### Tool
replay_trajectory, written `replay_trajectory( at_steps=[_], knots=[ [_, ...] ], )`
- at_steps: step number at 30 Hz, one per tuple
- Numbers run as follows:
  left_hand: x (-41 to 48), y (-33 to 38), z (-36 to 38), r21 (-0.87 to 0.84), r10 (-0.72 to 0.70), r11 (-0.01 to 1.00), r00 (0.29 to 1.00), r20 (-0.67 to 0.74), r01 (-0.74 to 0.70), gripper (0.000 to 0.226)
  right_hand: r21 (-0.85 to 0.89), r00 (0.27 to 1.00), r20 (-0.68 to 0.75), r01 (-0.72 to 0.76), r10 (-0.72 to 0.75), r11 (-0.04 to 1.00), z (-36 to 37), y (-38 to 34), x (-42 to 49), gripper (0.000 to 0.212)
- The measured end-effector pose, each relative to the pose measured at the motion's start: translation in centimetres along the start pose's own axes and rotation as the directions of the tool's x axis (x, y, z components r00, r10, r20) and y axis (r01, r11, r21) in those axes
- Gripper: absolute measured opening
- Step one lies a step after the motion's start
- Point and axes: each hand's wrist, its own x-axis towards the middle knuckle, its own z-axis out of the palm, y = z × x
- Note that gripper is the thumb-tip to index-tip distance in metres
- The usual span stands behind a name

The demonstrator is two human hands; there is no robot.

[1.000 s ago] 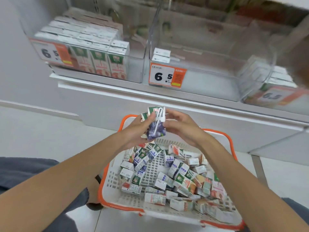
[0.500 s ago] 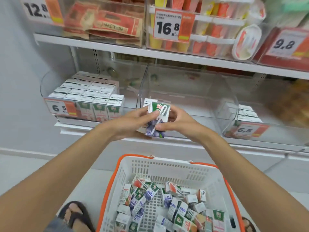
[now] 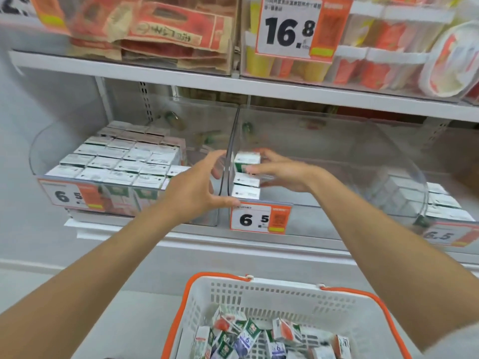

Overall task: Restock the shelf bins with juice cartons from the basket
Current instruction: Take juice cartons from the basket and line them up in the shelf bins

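Right hand, inside the middle bin, grasps the rearmost juice carton by the bin's left wall; left hand, released with fingers spread, hovers outside that wall; basket below.

Bright, even shop light here, hardly a shadow anywhere. Pale glare streaks the clear bin, the packets up top smear soft, and the shelf bows toward the wide-angle edges.
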Motion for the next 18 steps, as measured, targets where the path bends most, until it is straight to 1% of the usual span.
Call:
replay_trajectory(
  at_steps=[1, 3, 4, 8, 10, 11, 12, 13, 14, 15, 16, 17, 18],
  knots=[
    [-0.1, -0.1, 0.2, 0.005, 0.009, 1.0, 1.0, -0.018, -0.009, 0.115, 0.052, 0.997, 0.066, -0.041, 0.038, 0.998, -0.2, 0.2, 0.4, 0.046],
    [-0.1, -0.3, 0.5, -0.011, 0.019, 1.0, 0.999, -0.04, -0.019, 0.111, 0.141, 0.991, 0.113, -0.084, 0.069, 0.986, -0.6, 0.8, 1.2, 0.044],
    [-0.1, -0.4, 0.6, -0.018, 0.025, 0.999, 0.999, -0.046, -0.026, 0.111, 0.157, 0.99, 0.118, -0.093, 0.075, 0.983, -0.8, 1.0, 1.4, 0.045],
    [-0.1, -0.4, 0.8, -0.009, 0.034, 0.999, 0.997, -0.067, -0.034, 0.111, 0.129, 0.99, 0.095, -0.116, 0.104, 0.985, -0.3, 1.1, 1.7, 0.05],
    [-0.2, -0.4, 0.9, 0.023, 0.029, 0.999, 0.997, -0.067, -0.028, 0.111, 0.132, 0.992, 0.061, -0.122, 0.115, 0.984, 0.1, 0.8, 1.3, 0.06],
    [-0.2, -0.4, 0.9, 0.04, 0.026, 0.999, 0.998, -0.06, -0.024, 0.113, 0.104, 0.994, 0.021, -0.105, 0.103, 0.989, 0.3, 0.6, 0.8, 0.066],
    [-0.3, -0.3, 0.8, 0.054, 0.022, 0.998, 0.999, -0.044, -0.02, 0.114, 0.046, 0.996, -0.048, -0.068, 0.07, 0.997, 0.5, 0.3, 0.2, 0.07],
    [-0.4, -0.1, 0.6, 0.063, 0.016, 0.998, 1.0, -0.026, -0.015, 0.115, -0.029, 0.989, -0.145, -0.007, 0.003, 1.0, 0.7, 0.1, -0.5, 0.07],
    [-0.6, 0.2, 0.4, 0.068, 0.006, 0.998, 1.0, -0.017, -0.005, 0.116, -0.101, 0.961, -0.259, 0.073, -0.097, 0.992, 0.8, 0.0, -1.3, 0.065],
    [-0.9, 0.6, 0.3, 0.073, -0.008, 0.997, 1.0, -0.03, 0.01, 0.117, -0.156, 0.906, -0.37, 0.157, -0.205, 0.975, 0.9, 0.0, -2.2, 0.056],
    [-1.4, 1.0, 0.4, 0.083, -0.019, 0.996, 0.997, -0.075, 0.026, 0.115, -0.195, 0.838, -0.46, 0.228, -0.295, 0.954, 1.0, 0.0, -3.4, 0.042],
    [-2.1, 1.5, 0.6, 0.106, -0.017, 0.994, 0.988, -0.155, 0.033, 0.109, -0.228, 0.774, -0.519, 0.282, -0.362, 0.932, 1.3, 0.1, -4.7, 0.029],
    [-3.0, 2.0, 1.0, 0.132, 0.014, 0.991, 0.967, -0.255, 0.021, 0.098, -0.263, 0.727, -0.549, 0.318, -0.413, 0.911, 1.6, 0.3, -6.2, 0.019]
  ],
)
